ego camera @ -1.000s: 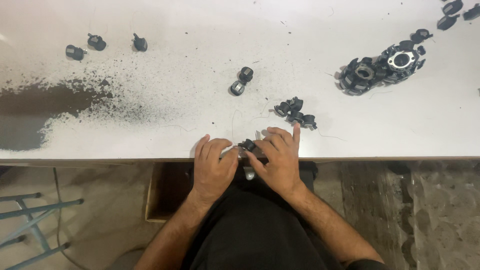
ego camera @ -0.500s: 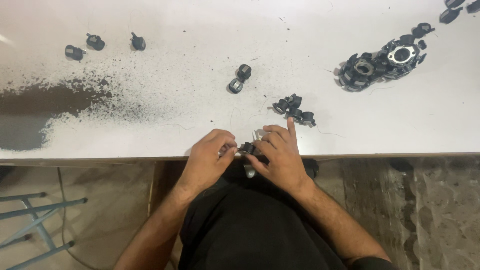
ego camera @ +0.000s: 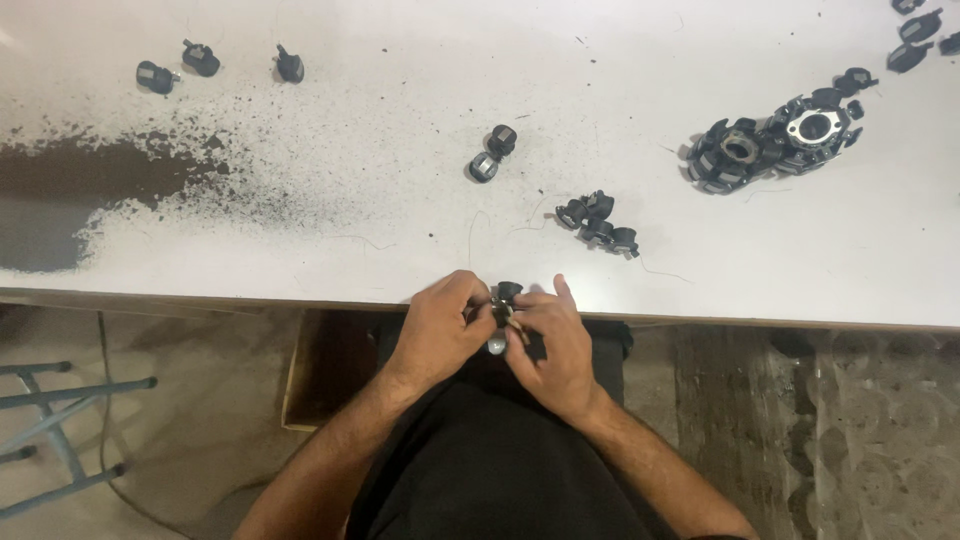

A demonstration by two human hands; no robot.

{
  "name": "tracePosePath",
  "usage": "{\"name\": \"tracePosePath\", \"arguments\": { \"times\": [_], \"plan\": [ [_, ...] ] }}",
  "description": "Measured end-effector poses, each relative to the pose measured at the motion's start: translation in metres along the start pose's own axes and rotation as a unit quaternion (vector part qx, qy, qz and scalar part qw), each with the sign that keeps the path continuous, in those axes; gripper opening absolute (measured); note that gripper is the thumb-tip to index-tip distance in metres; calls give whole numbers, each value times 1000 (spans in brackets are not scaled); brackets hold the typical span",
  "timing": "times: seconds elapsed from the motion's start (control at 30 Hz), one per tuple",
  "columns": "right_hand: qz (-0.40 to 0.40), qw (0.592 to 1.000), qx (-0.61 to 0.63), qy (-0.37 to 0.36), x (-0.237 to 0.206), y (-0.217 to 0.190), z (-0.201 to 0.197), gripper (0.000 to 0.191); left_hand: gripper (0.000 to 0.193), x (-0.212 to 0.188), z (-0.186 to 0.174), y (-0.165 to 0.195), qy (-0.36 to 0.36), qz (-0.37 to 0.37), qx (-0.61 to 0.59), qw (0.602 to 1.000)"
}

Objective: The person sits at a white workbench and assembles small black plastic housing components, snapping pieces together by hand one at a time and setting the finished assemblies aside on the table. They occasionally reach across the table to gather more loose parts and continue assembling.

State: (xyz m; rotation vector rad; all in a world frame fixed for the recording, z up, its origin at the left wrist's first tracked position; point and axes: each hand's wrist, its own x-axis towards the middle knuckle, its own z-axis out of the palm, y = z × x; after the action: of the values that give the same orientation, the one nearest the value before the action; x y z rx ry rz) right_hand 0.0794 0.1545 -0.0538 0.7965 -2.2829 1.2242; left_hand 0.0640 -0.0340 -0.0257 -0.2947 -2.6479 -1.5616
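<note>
Black plastic and a glint of metal show between the two hands at the near edge of the counter (ego camera: 300, 250): a small black part (ego camera: 507, 293) with a rounded metal end (ego camera: 497, 345) pointing down toward the person's lap. The left hand (ego camera: 440, 325) curls around it from one side, fingers closed on it; the right hand (ego camera: 555, 340) pinches it from the other side, index finger stretched along the top. Both hands grasp the same piece, just off the counter's near edge and touching nothing else.

On the counter, a cluster of like black parts (ego camera: 598, 222) lies near the hands, a pair of small parts (ego camera: 492, 153) sits further in toward the middle, and three single black pieces (ego camera: 200, 62) rest by the far left corner. Two ring-shaped assemblies (ego camera: 775, 145) lie toward the far right, with more loose pieces (ego camera: 918, 30) at the far right corner. A dark dusty smear (ego camera: 70, 185) spreads over the left side.

The work looks like fitting or pressing two small components together by hand, and seems mid-step: the piece is gripped, not set down. The next move would likely call for a firm, aligned squeeze or twist with both hands steady, since the fine details of the joint are hidden by the fingers.
</note>
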Motion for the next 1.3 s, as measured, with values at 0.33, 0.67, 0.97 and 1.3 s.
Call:
{"name": "tracePosePath", "arguments": {
  "times": [0.33,0.67,0.97,1.3],
  "plan": [
    [-20,999,-34,5,-3,3,4,30,7,-2,4,-6,10,-11,-25,1000],
    [-24,998,-46,-19,-1,0,3,29,7,-4,5,-9,-8,-24,-44,999],
    [-7,995,-71,72,14,22,-18,22,47,76,-27,-11,-6,30,243,970],
    [81,992,-93,13,12,17,-19,25,29,111,-21,4,-59,-94,173,979]
  ]
}}
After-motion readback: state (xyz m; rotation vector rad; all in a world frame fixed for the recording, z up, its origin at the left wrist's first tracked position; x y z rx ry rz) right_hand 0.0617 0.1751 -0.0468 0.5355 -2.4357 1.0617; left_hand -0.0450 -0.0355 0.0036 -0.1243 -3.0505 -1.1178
